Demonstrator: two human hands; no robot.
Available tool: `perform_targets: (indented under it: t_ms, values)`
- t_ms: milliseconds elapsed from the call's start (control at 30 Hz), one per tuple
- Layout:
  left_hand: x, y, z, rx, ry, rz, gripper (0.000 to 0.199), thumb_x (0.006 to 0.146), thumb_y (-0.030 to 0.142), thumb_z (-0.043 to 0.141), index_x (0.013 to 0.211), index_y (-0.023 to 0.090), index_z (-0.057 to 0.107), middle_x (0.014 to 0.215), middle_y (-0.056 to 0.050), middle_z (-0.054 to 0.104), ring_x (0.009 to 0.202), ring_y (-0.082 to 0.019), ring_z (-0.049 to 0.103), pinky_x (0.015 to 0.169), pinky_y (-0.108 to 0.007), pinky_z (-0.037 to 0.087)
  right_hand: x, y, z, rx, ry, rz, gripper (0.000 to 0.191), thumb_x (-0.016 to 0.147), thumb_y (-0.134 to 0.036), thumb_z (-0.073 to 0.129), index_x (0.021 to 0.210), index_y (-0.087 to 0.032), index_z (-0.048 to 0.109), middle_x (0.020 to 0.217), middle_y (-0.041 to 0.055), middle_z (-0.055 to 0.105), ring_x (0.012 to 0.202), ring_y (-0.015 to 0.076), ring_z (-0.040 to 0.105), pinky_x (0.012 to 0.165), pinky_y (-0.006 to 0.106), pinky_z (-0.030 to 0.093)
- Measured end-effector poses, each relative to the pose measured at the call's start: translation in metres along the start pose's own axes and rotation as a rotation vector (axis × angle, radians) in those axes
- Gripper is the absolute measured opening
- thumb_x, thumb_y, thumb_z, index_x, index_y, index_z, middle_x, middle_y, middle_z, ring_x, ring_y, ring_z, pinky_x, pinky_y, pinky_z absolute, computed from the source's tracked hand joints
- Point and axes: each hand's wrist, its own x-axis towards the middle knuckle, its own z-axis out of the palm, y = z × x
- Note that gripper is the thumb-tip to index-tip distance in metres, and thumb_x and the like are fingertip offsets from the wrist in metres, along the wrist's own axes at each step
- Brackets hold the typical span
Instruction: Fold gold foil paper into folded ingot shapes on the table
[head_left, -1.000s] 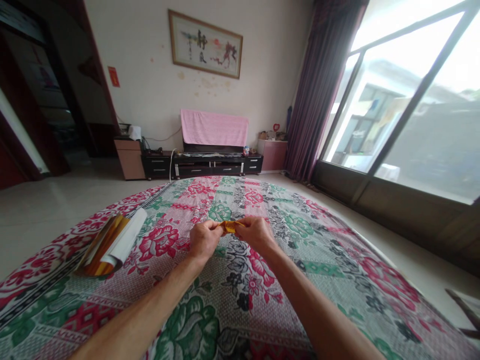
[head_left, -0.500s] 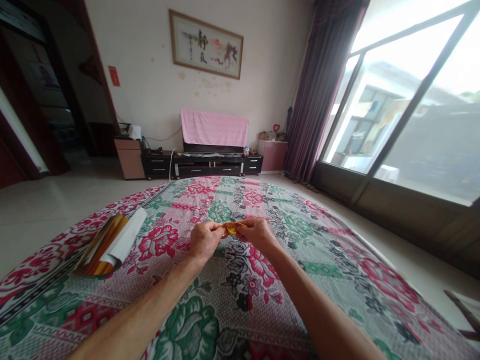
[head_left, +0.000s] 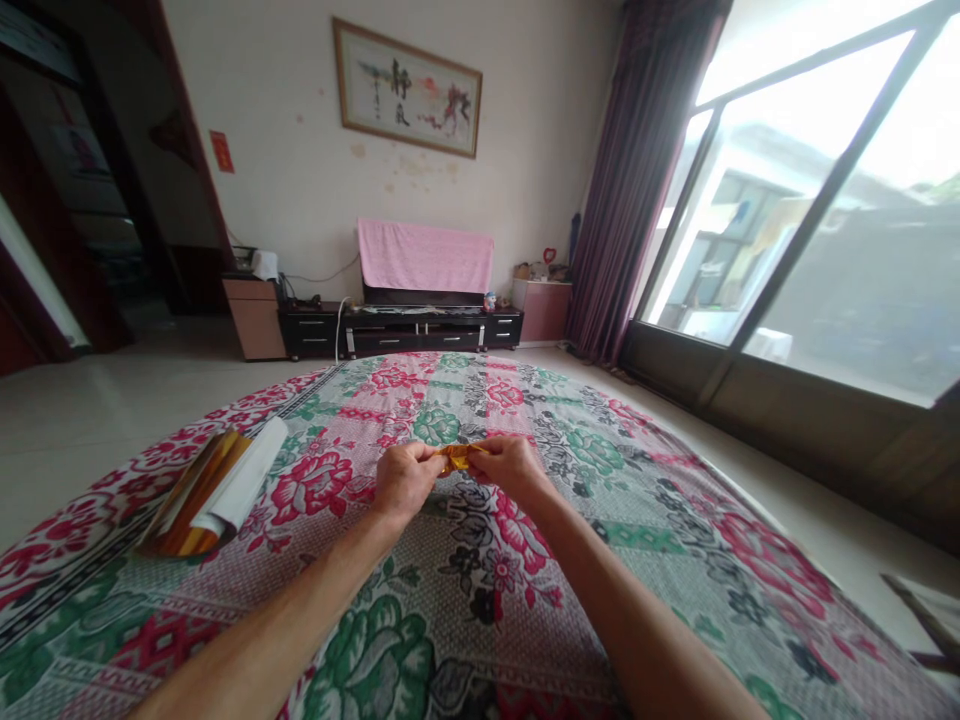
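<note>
Gold strip (head_left: 457,459) mid-frame, long axis roughly left-right; my left hand (head_left: 405,481) pinches its left end, right hand (head_left: 514,468) its right.

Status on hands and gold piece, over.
Left hand and right hand each pinching an end. Crumpled gold piece between them. Gold and white sheets off left, not in the way.

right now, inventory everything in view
flowered cloth: 1, multicoloured, foreground
shiny piece: 1, gold, centre
sheets: several, gold and white, cloth's left
low cabinet: 1, black, by far wall
towel: 1, pink, above cabinet
side cabinets: 2, pinkish, flanking low cabinet
framed picture: 1, pale, far wall
paper slip: 1, red, same wall
curtain: 1, purple, right
window: 1, grey-framed, far right
left hand: 1, bare, piece's left end
right hand: 1, bare, piece's right end
</note>
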Motion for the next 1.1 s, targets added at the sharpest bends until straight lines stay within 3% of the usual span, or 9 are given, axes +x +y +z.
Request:
perform_targets:
  t_ms: [200,467,667,800,967,1100]
  values:
    - [0.001,0.002,-0.001,-0.068,-0.057,-0.072,0.021,0.065,0.032,0.061,0.075,0.017,0.070,0.065,-0.004,0.069,0.058,-0.018,0.064,0.046,-0.021,0.043,-0.005,-0.009,-0.003,0.082,-0.062,0.068,0.014,0.070,-0.010,0.058,0.076,-0.011,0.071,0.055,0.0003,0.062,0.046,0.0059,0.052,0.047,0.016,0.045]
    - [-0.001,0.020,-0.015,-0.332,-0.188,-0.293,0.019,0.062,0.019,0.063,0.080,0.014,0.064,0.067,-0.003,0.069,0.066,-0.018,0.067,0.047,-0.018,0.043,-0.013,-0.009,-0.021,0.276,-0.350,0.053,0.029,0.076,-0.026,0.059,0.103,-0.019,0.064,0.094,0.0062,0.068,0.074,0.0112,0.063,0.063,0.020,0.050]
    - [0.005,0.015,-0.021,-0.373,-0.205,-0.355,0.019,0.061,0.014,0.063,0.080,0.013,0.059,0.070,-0.004,0.069,0.060,-0.016,0.065,0.043,-0.017,0.042,-0.010,0.003,-0.021,0.355,-0.387,-0.107,0.054,0.070,-0.019,0.065,0.121,-0.025,0.049,0.107,0.0047,0.063,0.082,0.0128,0.062,0.065,0.023,0.050]
    - [0.007,0.010,-0.020,-0.348,-0.208,-0.359,0.016,0.062,0.014,0.062,0.078,0.013,0.059,0.068,-0.004,0.069,0.058,-0.014,0.064,0.043,-0.016,0.042,-0.012,0.004,-0.017,0.321,-0.358,-0.212,0.049,0.071,-0.021,0.063,0.118,-0.022,0.048,0.099,0.0037,0.065,0.079,0.0121,0.061,0.068,0.025,0.050]
    - [0.006,0.010,-0.019,-0.342,-0.216,-0.354,0.013,0.063,0.013,0.061,0.075,0.014,0.059,0.066,-0.003,0.067,0.056,-0.013,0.063,0.043,-0.016,0.042,-0.016,-0.003,-0.016,0.296,-0.324,-0.088,0.034,0.078,-0.031,0.058,0.111,-0.020,0.054,0.101,0.0059,0.065,0.084,0.0156,0.064,0.072,0.029,0.052]
    - [0.005,0.012,-0.020,-0.343,-0.221,-0.349,0.014,0.063,0.014,0.061,0.077,0.014,0.059,0.065,-0.002,0.067,0.055,-0.013,0.063,0.043,-0.016,0.042,-0.014,-0.003,-0.010,0.268,-0.288,-0.009,0.021,0.082,-0.029,0.052,0.097,-0.017,0.062,0.094,0.0059,0.067,0.075,0.0147,0.066,0.064,0.026,0.052]
